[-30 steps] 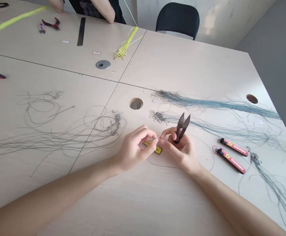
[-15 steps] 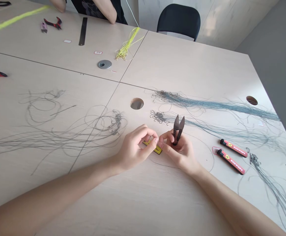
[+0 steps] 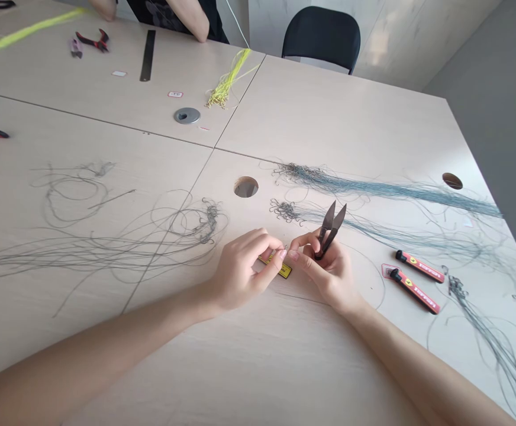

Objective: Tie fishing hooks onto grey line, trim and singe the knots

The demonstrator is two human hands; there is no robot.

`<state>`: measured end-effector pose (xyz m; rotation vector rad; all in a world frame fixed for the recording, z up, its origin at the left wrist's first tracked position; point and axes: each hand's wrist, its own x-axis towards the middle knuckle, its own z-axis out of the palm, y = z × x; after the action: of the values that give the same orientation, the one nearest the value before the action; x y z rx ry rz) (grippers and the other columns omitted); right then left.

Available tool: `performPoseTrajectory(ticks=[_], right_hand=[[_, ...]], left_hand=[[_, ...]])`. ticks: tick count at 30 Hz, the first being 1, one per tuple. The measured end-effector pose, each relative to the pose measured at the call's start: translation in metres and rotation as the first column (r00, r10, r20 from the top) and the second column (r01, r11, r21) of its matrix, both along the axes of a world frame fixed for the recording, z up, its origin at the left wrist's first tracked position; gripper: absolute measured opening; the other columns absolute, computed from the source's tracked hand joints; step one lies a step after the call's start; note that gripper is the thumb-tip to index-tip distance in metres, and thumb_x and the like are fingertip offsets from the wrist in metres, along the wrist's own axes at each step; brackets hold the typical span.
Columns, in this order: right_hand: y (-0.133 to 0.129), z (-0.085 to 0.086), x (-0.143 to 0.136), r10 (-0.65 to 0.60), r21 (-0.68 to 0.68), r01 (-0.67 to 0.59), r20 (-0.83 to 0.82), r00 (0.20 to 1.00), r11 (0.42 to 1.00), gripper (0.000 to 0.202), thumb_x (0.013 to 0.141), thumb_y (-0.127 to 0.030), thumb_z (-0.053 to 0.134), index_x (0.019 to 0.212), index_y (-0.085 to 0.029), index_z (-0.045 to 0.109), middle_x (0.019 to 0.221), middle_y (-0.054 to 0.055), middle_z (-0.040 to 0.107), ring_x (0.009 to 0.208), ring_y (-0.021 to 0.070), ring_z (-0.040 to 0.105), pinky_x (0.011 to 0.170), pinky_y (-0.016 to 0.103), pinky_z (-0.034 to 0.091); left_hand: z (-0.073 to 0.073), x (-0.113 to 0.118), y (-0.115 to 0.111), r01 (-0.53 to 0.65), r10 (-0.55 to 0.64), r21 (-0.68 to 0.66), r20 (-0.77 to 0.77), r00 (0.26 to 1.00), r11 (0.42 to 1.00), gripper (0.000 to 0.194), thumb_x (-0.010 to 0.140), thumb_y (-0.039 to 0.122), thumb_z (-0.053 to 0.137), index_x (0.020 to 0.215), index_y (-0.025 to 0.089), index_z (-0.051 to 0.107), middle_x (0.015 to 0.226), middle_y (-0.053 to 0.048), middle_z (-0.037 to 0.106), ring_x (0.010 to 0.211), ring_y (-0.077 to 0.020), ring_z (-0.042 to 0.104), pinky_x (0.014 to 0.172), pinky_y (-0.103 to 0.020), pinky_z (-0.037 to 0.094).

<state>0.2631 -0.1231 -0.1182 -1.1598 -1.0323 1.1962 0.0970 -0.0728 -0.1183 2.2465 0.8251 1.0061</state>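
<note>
My left hand (image 3: 244,266) is closed, thumb and forefinger pinched on a small fish hook, of which only a tiny dark bit shows at the fingertips. Close against it, my right hand (image 3: 324,272) pinches with thumb and forefinger; thin line runs near those fingertips. Thread snips (image 3: 331,229) are tucked in the right hand, blades apart and pointing up. Beneath the fingertips lies a yellow label (image 3: 285,271), partly covered. Just beyond are a small bunch of hooks (image 3: 286,210) on pale line and a larger hook bunch (image 3: 300,173) on blue line.
Two red lighters (image 3: 420,266) lie at right, near another hooked bundle (image 3: 458,288). Tangled hooked lines (image 3: 209,222) spread leftward. A round hole (image 3: 246,187) opens in the table. Across sit a person's arms (image 3: 191,21), yellow line (image 3: 226,83), a black ruler (image 3: 148,56) and pliers (image 3: 93,40).
The snips have tilted to the right in my right hand. My right fingertips have shifted slightly right, away from the left ones, and a dark bit now shows between them.
</note>
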Motion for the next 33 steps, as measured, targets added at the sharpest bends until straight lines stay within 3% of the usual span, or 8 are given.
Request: performPoseTrajectory(ticks=[4,10,16,22,33], right_hand=[[-0.0009,0.0013,-0.0012,-0.017,0.024,0.018,-0.04,0.999,1.0,0.037,0.087,-0.032,0.072,0.076,-0.023,0.037,0.08,-0.002,0.063,0.051,0.0073,0.037,0.049,0.026,0.032],[-0.0012,0.001,-0.0026,0.002,0.011,-0.001,-0.031,1.0,1.0,0.042,0.083,-0.03,0.076,0.075,-0.024,0.036,0.079,-0.001,0.064,0.058,0.0104,0.05,0.053,0.027,0.04],[0.0001,-0.0017,-0.0012,-0.005,0.025,0.005,-0.024,1.0,1.0,0.038,0.085,-0.025,0.073,0.074,-0.023,0.036,0.076,-0.003,0.063,0.049,0.0066,0.038,0.049,0.026,0.034],[0.0018,-0.0012,0.0005,-0.005,0.014,0.005,-0.007,1.0,1.0,0.04,0.085,-0.028,0.073,0.073,-0.022,0.036,0.077,-0.002,0.064,0.05,0.0067,0.041,0.05,0.026,0.034],[0.0031,0.0005,-0.0002,-0.021,0.009,0.021,0.011,1.0,1.0,0.044,0.083,-0.038,0.075,0.072,-0.023,0.035,0.076,-0.001,0.063,0.051,0.0076,0.041,0.048,0.026,0.031]], left_hand=[[0.0022,-0.0003,-0.0006,0.01,-0.01,0.02,-0.017,1.0,1.0,0.018,0.092,0.013,0.055,0.075,0.019,0.055,0.064,0.005,0.05,0.059,-0.0086,0.048,0.056,-0.021,0.039],[0.0017,0.0002,-0.0008,0.009,-0.007,0.041,-0.052,0.999,0.999,0.02,0.09,0.014,0.055,0.07,0.019,0.053,0.061,0.005,0.045,0.056,-0.0091,0.044,0.053,-0.022,0.036],[0.0015,0.0005,-0.0004,-0.008,0.009,0.039,-0.015,1.0,0.999,0.018,0.089,0.014,0.057,0.071,0.019,0.054,0.061,0.005,0.047,0.056,-0.0083,0.046,0.054,-0.021,0.037],[0.0018,0.0008,-0.0009,0.008,-0.007,0.048,-0.029,1.0,0.999,0.014,0.091,0.019,0.058,0.077,0.019,0.059,0.063,0.005,0.053,0.056,-0.0088,0.049,0.055,-0.021,0.04],[0.0023,0.0006,-0.0011,0.024,-0.017,0.087,-0.085,0.996,0.996,0.025,0.095,0.015,0.052,0.07,0.018,0.056,0.057,0.004,0.046,0.053,-0.0097,0.042,0.054,-0.024,0.036]])
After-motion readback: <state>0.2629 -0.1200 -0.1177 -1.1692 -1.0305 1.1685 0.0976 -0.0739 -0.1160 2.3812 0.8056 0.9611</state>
